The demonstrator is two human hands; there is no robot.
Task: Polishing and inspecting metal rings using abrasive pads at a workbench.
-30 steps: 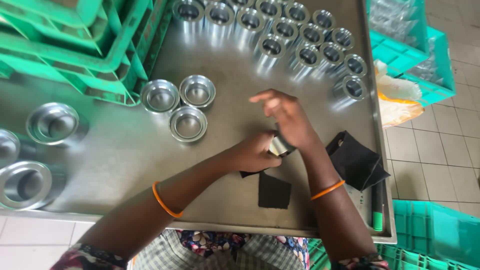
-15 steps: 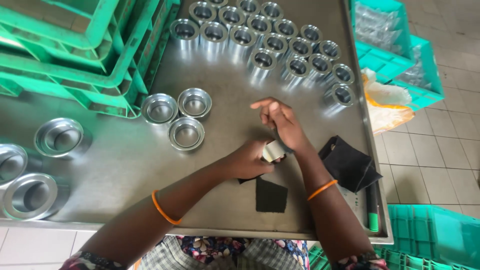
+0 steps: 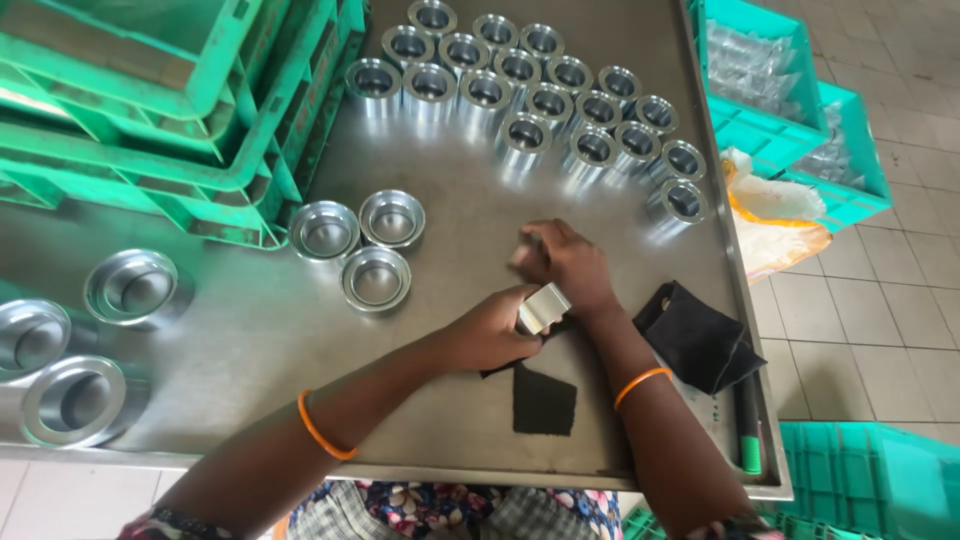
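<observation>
Since prev. frame our right hand (image 3: 570, 265) curls its fingers shut. Left hand (image 3: 495, 330) clamps the metal ring (image 3: 543, 306), just above the table (image 3: 250, 340). Ring may slip w/ loose grip.

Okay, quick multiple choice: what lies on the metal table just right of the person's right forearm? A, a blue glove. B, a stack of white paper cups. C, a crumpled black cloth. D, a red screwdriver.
C: a crumpled black cloth lies on the metal table right of the right forearm, beyond the right hand.
</observation>
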